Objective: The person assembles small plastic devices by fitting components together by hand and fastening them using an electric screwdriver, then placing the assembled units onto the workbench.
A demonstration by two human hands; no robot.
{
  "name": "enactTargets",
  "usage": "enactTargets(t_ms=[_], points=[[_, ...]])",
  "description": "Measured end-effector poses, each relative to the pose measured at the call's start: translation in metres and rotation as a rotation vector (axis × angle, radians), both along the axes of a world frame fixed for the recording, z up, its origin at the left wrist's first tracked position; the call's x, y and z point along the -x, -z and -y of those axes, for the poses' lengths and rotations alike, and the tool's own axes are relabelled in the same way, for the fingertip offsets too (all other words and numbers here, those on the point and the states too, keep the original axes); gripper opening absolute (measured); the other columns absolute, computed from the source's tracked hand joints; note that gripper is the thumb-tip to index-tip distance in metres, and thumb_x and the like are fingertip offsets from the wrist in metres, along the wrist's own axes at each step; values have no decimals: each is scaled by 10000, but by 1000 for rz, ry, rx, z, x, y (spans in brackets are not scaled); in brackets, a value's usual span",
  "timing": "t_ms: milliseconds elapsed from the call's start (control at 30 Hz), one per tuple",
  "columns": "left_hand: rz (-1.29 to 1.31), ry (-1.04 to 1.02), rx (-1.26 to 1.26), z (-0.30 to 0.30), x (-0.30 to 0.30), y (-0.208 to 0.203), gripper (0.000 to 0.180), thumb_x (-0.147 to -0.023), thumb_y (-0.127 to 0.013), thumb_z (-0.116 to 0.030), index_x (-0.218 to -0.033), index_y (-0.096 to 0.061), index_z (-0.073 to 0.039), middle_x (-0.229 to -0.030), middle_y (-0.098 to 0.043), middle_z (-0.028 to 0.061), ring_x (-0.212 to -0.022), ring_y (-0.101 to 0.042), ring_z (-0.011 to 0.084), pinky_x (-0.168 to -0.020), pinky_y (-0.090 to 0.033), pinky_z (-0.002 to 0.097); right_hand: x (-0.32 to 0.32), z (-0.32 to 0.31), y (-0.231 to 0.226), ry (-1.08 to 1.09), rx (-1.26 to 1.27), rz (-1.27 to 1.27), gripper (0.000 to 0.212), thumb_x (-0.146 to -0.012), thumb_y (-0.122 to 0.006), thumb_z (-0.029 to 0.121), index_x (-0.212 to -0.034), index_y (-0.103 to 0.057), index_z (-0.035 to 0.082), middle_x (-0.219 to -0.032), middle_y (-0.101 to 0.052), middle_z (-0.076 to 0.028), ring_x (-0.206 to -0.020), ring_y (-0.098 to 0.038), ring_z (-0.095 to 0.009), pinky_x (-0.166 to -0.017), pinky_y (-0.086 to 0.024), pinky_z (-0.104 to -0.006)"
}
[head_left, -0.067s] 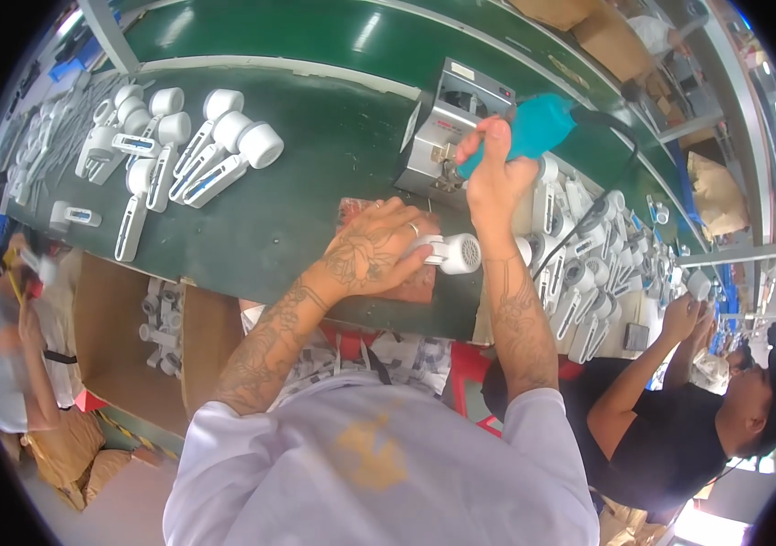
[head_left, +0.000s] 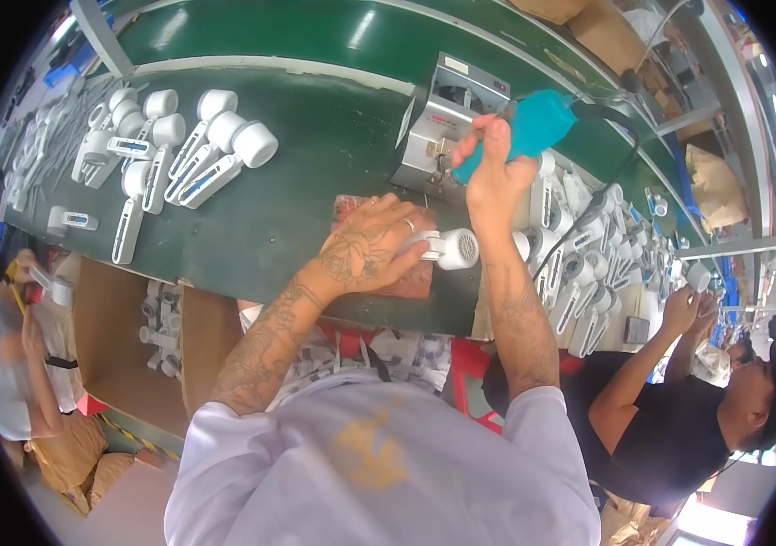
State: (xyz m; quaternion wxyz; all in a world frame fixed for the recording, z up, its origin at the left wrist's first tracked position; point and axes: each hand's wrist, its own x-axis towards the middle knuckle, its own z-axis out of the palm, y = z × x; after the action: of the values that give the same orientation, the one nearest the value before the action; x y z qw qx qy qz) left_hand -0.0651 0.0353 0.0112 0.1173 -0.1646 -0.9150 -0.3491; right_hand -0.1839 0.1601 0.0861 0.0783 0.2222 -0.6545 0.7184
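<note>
Two-handed: holds a white round-headed device [head_left: 457, 249] at the red pad's [head_left: 413, 285] right edge with bent fingers of the left hand [head_left: 371, 244]; grips a teal tool [head_left: 535, 126] in the right hand [head_left: 502, 177], fingers wrapped round it.

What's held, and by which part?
Right hand: teal tool, by the end opposite its cord. Left hand: white round-headed device, by its mostly hidden handle.

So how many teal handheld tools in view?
1: the teal tool in the person's right hand, beside the grey machine. Others may be hidden in the far clutter.
</note>
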Motion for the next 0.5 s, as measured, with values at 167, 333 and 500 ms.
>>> enactTargets(t_ms=[167,333,500], points=[[-43,-13,-27,-2,-2,3,327,-961,-596,-297,-1223,-650,-109,-1245,-628,117,-1181,-566,380,-1039,-428,491,-47,-34,-4,0,46,96,470,-1040,-551,426,-1048,-584,-43,-682,-551,-72,-593,-562,-183,-550,-453,-311],[-32,-17,15,0,-2,0,353,-965,-595,-303,-1256,-638,-108,-1251,-624,113,-1192,-559,367,-1032,-430,498,-62,-45,9,-121,94,78,398,-1002,-639,341,-1045,-586,-51,-715,-583,-60,-600,-585,-145,-553,-471,-280],[36,6,3,-2,1,-8,362,-966,-592,-305,-1263,-634,-102,-1260,-622,110,-1192,-557,358,-1038,-427,501,-60,-48,14,-135,107,102,392,-1006,-634,340,-1034,-580,-47,-714,-588,-61,-601,-582,-149,-560,-476,-285]])
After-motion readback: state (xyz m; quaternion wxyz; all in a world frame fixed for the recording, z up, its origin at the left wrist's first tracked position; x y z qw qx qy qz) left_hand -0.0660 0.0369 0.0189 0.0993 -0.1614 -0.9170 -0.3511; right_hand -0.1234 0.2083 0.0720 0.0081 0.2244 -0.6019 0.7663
